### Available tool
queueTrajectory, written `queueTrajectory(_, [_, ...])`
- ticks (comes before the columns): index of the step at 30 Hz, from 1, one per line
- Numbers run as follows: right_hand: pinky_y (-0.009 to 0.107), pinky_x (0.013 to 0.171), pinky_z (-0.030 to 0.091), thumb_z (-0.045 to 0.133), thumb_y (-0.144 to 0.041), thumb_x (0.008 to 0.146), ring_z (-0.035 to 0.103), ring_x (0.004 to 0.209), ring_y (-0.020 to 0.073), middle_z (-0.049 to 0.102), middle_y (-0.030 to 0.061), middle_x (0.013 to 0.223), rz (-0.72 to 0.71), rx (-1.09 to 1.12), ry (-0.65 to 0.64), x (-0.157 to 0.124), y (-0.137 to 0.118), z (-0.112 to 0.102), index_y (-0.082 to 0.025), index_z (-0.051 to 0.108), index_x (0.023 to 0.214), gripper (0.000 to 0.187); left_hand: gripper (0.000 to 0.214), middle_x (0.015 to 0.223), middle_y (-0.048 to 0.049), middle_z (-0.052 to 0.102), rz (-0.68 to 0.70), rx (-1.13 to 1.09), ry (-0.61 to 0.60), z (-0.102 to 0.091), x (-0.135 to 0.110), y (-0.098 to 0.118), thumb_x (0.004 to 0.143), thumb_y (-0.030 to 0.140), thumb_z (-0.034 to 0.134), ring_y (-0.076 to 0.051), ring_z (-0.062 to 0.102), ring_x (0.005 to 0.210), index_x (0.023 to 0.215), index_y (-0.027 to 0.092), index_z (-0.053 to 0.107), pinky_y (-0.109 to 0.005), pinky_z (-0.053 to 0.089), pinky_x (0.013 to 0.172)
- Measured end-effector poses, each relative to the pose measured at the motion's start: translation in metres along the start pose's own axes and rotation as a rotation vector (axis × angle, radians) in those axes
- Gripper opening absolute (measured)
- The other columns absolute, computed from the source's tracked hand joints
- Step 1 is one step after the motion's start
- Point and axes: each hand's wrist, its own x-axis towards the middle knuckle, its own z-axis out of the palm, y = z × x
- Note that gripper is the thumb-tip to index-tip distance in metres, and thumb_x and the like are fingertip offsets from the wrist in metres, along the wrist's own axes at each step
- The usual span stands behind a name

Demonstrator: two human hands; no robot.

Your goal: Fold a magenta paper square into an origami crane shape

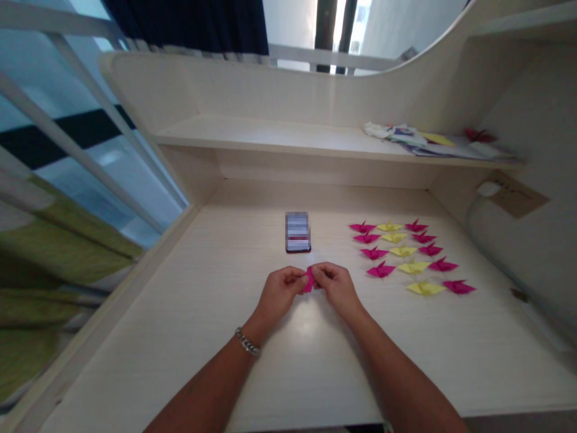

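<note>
My left hand (282,291) and my right hand (337,287) meet over the middle of the pale wooden desk (180,313). Both pinch a small folded piece of magenta paper (309,280) between their fingertips, left hand on its left side, right hand on its right. Most of the paper is hidden by my fingers. A metal bracelet (247,343) circles my left wrist. A phone (298,231) lies flat just beyond my hands.
To the right, several folded paper cranes in magenta (381,270) and yellow (413,267) lie in three rows. A shelf (270,135) above the desk carries papers (406,135) at its right end. A white bed rail (90,156) stands at the left.
</note>
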Motion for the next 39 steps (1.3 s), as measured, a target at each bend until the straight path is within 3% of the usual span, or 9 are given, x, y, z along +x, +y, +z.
queueTrajectory(3, [0.028,0.059,0.049,0.069,-0.039,0.069,0.059,0.063,0.0146,0.068,0.0041,0.076,0.031,0.121,-0.025,-0.001,-0.002,0.003,-0.018,0.069,0.088,0.029,0.021,0.075,-0.0065,0.068,-0.032,-0.143,0.041,-0.002,0.001,-0.001,0.073,0.031,0.070,-0.015,0.061,0.068,0.081,0.012,0.067,-0.028,0.048,0.066])
queueTrajectory(7, [0.028,0.063,0.050,0.073,-0.033,0.064,0.060,0.067,0.0152,0.069,0.0037,0.076,0.000,0.140,-0.055,-0.003,-0.006,0.005,-0.018,0.069,0.085,0.025,0.020,0.078,-0.0063,0.067,-0.097,-0.319,0.032,-0.002,-0.001,0.000,0.072,0.031,0.071,-0.013,0.060,0.069,0.080,0.013,0.069,-0.027,0.047,0.068])
queueTrajectory(15, [0.027,0.062,0.049,0.069,-0.024,0.069,0.061,0.069,0.0154,0.067,0.0029,0.076,-0.110,-0.046,0.060,-0.005,-0.005,0.005,-0.018,0.067,0.081,0.014,0.017,0.077,-0.0066,0.065,-0.145,-0.409,-0.040,-0.001,-0.001,0.002,0.072,0.027,0.072,-0.013,0.058,0.070,0.077,0.012,0.069,-0.025,0.046,0.068])
queueTrajectory(22, [0.026,0.061,0.048,0.065,-0.024,0.074,0.060,0.071,0.0160,0.066,0.0042,0.081,-0.235,-0.266,0.115,-0.011,-0.014,0.007,-0.021,0.072,0.081,0.011,0.017,0.074,-0.0056,0.063,-0.143,-0.362,-0.030,0.000,-0.001,0.000,0.071,0.027,0.072,-0.012,0.056,0.066,0.076,0.011,0.069,-0.025,0.046,0.066])
queueTrajectory(39, [0.027,0.061,0.046,0.068,-0.023,0.073,0.059,0.068,0.0154,0.066,0.0033,0.078,-0.260,-0.327,0.068,-0.009,-0.014,0.000,-0.022,0.072,0.081,0.009,0.021,0.071,-0.0053,0.065,-0.141,-0.231,-0.082,-0.009,0.001,-0.003,0.070,0.032,0.073,-0.013,0.057,0.065,0.074,0.012,0.070,-0.028,0.045,0.066])
